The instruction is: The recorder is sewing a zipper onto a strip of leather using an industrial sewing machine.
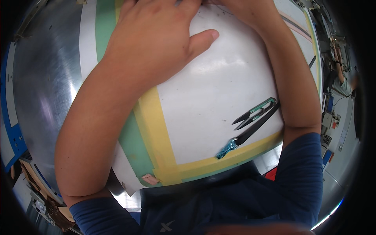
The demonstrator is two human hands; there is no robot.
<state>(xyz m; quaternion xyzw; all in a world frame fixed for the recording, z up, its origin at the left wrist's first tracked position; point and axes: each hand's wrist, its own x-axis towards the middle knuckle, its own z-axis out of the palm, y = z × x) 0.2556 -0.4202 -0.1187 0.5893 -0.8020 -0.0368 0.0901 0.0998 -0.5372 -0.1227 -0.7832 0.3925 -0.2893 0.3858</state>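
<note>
My left hand (164, 33) lies over the white work surface (207, 78), its thumb stretched out apart; its other fingertips run past the top edge. My right hand (239, 8) is at the top, fingers out of frame. Near my right forearm are green-and-black thread snips (254, 111) and a dark slender tool (250, 131) with shiny light-blue material at its lower end. Yellow tape (154, 117) and a green strip (131, 141) border the surface. A small pale pink scrap (150, 178) lies on the lower left corner.
A steel tabletop (43, 90) with a blue-edged panel (15, 145) is on the left, boards (33, 176) below it. Pale pink strips (299, 29) lie at the upper right. Beyond the board's right edge are a co-worker (342, 84) and small equipment (331, 121).
</note>
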